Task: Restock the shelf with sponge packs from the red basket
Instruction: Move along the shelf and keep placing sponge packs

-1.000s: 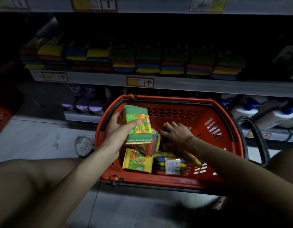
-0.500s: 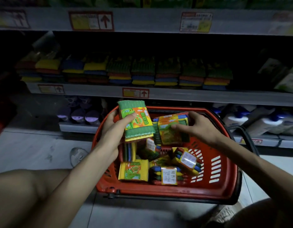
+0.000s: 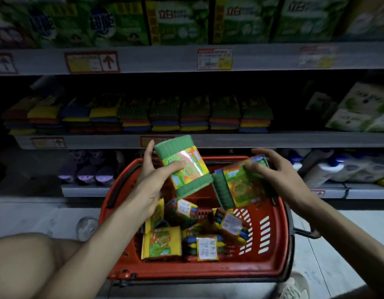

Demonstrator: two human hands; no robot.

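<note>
The red basket (image 3: 270,251) stands on the floor in front of the shelving, with several sponge packs (image 3: 162,242) lying inside. My left hand (image 3: 152,182) holds a green-edged sponge pack (image 3: 183,166) above the basket's far rim. My right hand (image 3: 275,171) grips a second sponge pack (image 3: 240,186), tilted, just right of the first. Behind them, the middle shelf (image 3: 229,140) carries a row of stacked sponge packs (image 3: 165,117) in green, orange, blue and yellow.
Green boxed goods (image 3: 180,20) fill the top shelf. White packages (image 3: 359,108) sit at the right of the middle shelf. Purple-lidded containers (image 3: 87,175) and white bottles (image 3: 324,169) stand on the low shelf. My knee (image 3: 20,260) is at lower left, a shoe (image 3: 294,285) by the basket.
Both hands have risen out of the basket, each with a sponge pack, toward the middle shelf. My view has tilted up, showing the top shelf.
</note>
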